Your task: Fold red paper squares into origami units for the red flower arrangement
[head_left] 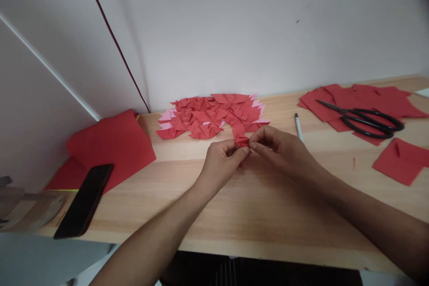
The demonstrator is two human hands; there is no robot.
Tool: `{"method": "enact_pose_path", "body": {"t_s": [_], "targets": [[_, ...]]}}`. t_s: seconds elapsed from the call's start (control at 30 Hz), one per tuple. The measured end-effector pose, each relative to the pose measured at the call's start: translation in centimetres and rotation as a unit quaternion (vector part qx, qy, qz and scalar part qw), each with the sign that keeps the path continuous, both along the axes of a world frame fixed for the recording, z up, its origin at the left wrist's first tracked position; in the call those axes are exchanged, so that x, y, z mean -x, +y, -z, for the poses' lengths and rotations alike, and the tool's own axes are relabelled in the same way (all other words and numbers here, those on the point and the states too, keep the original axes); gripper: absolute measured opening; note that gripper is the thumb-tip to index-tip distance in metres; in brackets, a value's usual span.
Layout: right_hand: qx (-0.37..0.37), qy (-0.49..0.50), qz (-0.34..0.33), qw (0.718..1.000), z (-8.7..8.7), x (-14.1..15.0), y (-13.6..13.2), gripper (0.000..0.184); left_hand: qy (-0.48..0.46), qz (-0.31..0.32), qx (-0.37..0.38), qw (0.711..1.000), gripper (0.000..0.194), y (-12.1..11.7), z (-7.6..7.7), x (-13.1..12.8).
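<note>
Head view: from where I stand, the left hand (216,161) and right hand (291,152) meet just in front of the pile of folded papers (208,118). The fingers (238,156) of both hands are pinching a small folded paper (241,141), red and sharply creased, near the pile's front edge; I can't tell if it touches the pile.

The pile is matte red with pink layers peeping out at its sides, all pointed corners and fanned creases, overlapping on the pale wood-grained desk (150,228). Behind it rises a smooth whitish wall (251,31).

Right of the pile lies a slim white pen (299,129) with a dark tip; farther right, loose flat red sheets (330,98) carry scissors (368,116) with big black looped handles. Left of the pile, larger smooth red paper (117,149) bends slightly, a flat black phone (83,203) lying across its near edge. Well left of the pile sits something see-through and curved (50,212), too blurred to tell whether it's a container.
</note>
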State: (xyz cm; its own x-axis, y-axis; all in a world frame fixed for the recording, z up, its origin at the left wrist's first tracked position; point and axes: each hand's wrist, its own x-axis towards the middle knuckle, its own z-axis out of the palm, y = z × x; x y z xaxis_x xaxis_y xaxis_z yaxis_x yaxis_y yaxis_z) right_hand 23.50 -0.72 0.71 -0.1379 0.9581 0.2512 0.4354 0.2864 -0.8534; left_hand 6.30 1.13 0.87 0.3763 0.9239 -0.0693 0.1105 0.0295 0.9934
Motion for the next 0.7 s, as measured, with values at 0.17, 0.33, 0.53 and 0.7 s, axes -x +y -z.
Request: {"method": "enact_pose_path", "body": {"t_s": [0.17, 0.33, 0.53, 0.7], "targets": [[0.007, 0.028, -0.021, 0.999, 0.40, 0.03, 0.11, 0.008, -0.042, -0.001, 0.042, 0.998, 0.019, -0.04, -0.13, -0.16], [0.026, 0.063, -0.035, 0.997, 0.86, 0.01, 0.08, 0.007, -0.043, -0.004, 0.048, 0.998, 0.018, -0.21, -0.17, -0.09], [0.078, 0.106, -0.045, 0.990, 0.81, -0.21, 0.47, 0.016, -0.047, -0.020, 0.021, 0.998, 0.019, -0.33, -0.50, -0.13], [0.060, 0.004, -0.051, 0.997, 0.65, -0.34, 0.52, 0.019, -0.021, -0.009, 0.001, 1.000, 0.020, -0.31, -0.07, -0.21]]}}
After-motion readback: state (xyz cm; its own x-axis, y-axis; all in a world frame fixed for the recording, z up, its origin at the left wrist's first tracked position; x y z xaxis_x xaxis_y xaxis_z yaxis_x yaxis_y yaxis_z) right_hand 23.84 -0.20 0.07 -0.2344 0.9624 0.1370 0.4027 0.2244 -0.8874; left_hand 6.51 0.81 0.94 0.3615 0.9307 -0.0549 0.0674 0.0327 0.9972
